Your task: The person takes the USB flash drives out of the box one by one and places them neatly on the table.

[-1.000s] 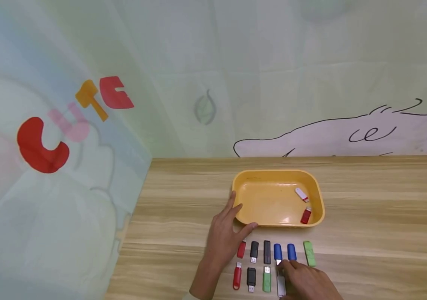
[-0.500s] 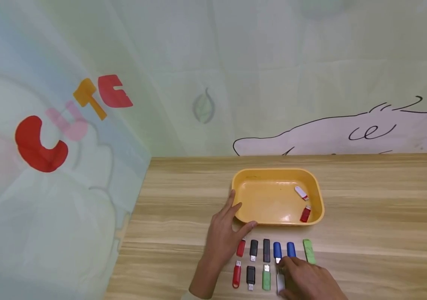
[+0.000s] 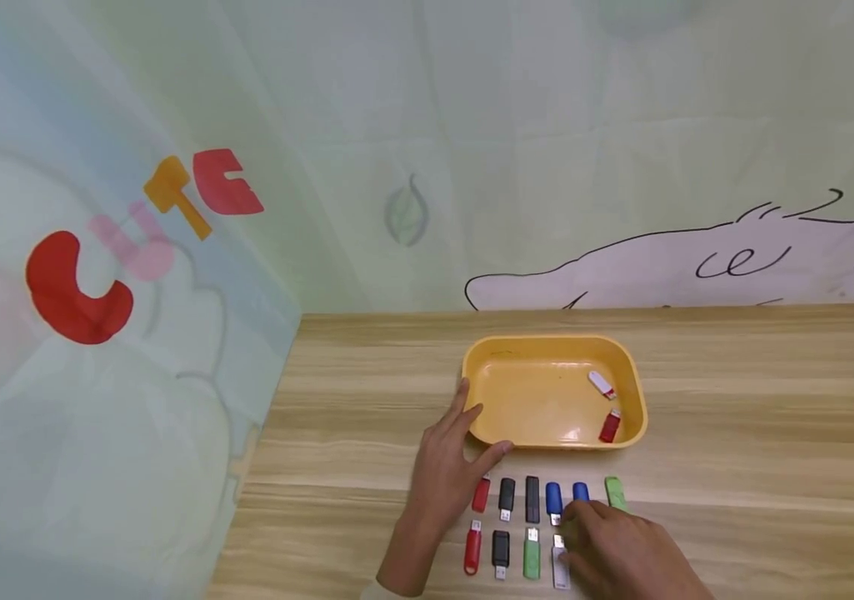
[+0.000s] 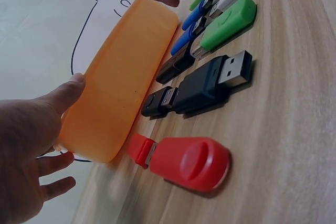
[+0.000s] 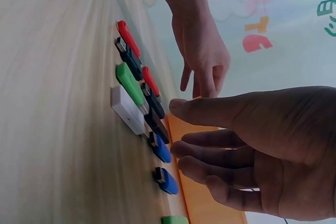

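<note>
My left hand (image 3: 447, 468) rests at the left front corner of a yellow plastic tray (image 3: 524, 446), thumb and fingers spread along its rim. In the left wrist view, the thumb touches the wall of the tray. Over the right end of two rows of USB sticks hovers my right hand (image 3: 625, 542), its fingers loosely bent with nothing between them in the right wrist view. Beside its fingertips lies a white USB stick (image 3: 560, 567). Near them are two blue USB sticks (image 3: 553, 497), one partly covered by the fingers, and a light green USB stick (image 3: 615, 492).
Left along the rows lie red USB sticks (image 3: 473, 550), black USB sticks (image 3: 500, 546) and a green USB stick (image 3: 531, 557). Inside the tray are a white-and-red USB stick (image 3: 601, 383) and a dark red one. A printed cloth backdrop (image 3: 367, 167) borders the wooden table (image 3: 756, 400).
My right hand has let go of the white USB stick and drawn slightly to the right, leaving more of it visible. My left hand has stayed on the tray.
</note>
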The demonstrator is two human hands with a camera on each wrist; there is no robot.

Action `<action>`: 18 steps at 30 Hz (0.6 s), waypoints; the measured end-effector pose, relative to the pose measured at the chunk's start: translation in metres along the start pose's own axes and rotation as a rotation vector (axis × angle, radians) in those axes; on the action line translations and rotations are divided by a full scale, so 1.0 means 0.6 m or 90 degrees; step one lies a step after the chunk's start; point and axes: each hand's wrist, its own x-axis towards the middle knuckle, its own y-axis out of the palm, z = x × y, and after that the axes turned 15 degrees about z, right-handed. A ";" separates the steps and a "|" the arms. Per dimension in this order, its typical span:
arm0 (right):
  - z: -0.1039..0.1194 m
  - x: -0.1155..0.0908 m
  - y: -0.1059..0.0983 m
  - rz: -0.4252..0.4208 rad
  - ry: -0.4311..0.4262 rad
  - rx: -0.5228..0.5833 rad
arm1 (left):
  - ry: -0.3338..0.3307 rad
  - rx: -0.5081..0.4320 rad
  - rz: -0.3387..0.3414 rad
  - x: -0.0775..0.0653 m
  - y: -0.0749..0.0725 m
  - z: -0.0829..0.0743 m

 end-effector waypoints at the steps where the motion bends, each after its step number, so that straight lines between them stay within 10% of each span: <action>1: 0.000 -0.001 -0.002 -0.008 0.003 -0.001 | -0.001 0.000 0.000 0.000 0.000 0.000; 18: -0.012 -0.014 -0.027 -0.178 -0.057 -0.114 | 0.004 -0.007 0.007 -0.001 -0.002 0.001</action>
